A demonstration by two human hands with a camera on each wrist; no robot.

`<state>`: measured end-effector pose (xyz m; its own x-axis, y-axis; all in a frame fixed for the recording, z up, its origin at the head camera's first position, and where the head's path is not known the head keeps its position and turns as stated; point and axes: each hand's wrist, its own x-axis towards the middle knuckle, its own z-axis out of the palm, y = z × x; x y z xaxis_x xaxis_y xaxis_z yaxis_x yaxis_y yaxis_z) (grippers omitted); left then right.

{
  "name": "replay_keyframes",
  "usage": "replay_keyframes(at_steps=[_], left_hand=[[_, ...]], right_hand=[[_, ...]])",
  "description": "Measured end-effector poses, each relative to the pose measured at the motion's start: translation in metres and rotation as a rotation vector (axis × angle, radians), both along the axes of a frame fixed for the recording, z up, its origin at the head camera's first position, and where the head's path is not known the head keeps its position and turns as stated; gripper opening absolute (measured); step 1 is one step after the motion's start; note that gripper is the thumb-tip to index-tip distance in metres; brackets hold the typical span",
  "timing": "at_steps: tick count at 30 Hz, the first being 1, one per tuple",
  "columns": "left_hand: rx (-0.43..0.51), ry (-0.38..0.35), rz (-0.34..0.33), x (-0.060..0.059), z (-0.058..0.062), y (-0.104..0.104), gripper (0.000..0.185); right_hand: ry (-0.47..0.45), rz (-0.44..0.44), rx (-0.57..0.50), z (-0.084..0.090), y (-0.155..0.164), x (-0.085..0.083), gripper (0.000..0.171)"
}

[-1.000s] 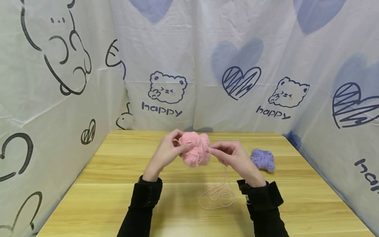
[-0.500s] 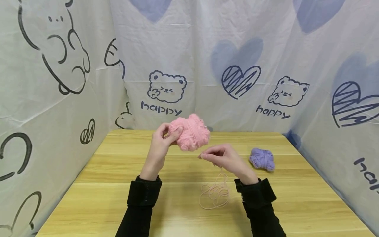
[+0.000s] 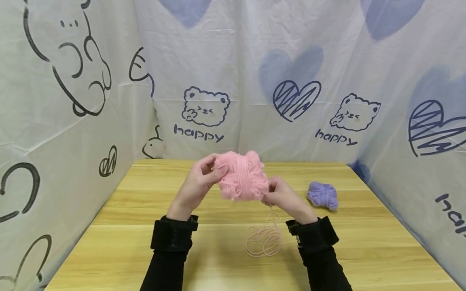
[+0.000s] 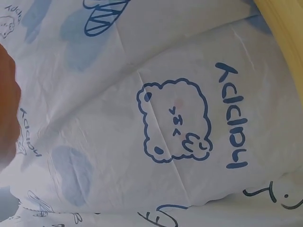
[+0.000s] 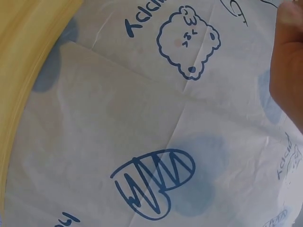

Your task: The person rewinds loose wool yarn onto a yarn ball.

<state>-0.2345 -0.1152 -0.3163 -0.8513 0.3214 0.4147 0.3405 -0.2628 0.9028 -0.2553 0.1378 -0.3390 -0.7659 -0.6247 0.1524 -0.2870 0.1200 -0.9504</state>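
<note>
In the head view a pink skein of yarn [image 3: 242,178] is held up above the table, its wrapped middle band facing me. My left hand [image 3: 196,180] grips its left side, thumb across the front and fingers behind. My right hand [image 3: 285,198] is at the skein's lower right, pinching the loose yarn strand; its fingertips are partly hidden behind the skein. From this hand the strand drops to a loose tangle of pink yarn [image 3: 265,238] on the table. The wrist views catch only edges of the left hand [image 4: 7,109] and right hand [image 5: 289,66].
A purple skein of yarn [image 3: 323,195] lies on the wooden table [image 3: 120,234] to the right of my right hand. White cloth [image 3: 251,133] printed with bears and hearts stands around the table's back and sides.
The pink skein rises and turns in my left hand, then comes lower and rightward, its band now facing me. My right hand draws away from it, then ends up behind its lower right side.
</note>
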Motion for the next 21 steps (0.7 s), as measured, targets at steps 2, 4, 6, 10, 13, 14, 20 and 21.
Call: replay_keyframes(at_steps=[2,4,6,10,13,14,20,21], left_hand=[[-0.011,0.017,-0.065,0.001,0.0,-0.002,0.024],[-0.038,0.041,-0.118,0.002,0.0,-0.003,0.024],[-0.086,0.082,-0.161,0.003,0.0,-0.004,0.026],[-0.2,0.13,-0.224,0.006,0.0,-0.005,0.031],[-0.301,0.119,-0.22,0.007,0.001,-0.003,0.03],[-0.336,0.115,-0.203,0.007,0.001,-0.002,0.029],[-0.507,0.101,-0.07,0.003,-0.002,0.005,0.027],[-0.528,0.101,-0.049,0.003,-0.003,0.006,0.027]], right_hand=[[0.001,0.012,0.007,0.001,0.002,0.0,0.025],[0.01,0.025,0.021,0.002,0.003,0.001,0.027],[0.015,0.033,0.042,0.003,0.005,0.001,0.026],[-0.013,0.033,0.081,0.004,0.006,0.001,0.019],[-0.034,-0.002,0.075,0.005,0.006,0.001,0.008],[-0.036,-0.026,0.066,0.005,0.005,0.001,0.009],[0.002,-0.145,-0.039,0.007,0.004,0.003,0.022],[0.015,-0.154,-0.053,0.008,0.005,0.003,0.021]])
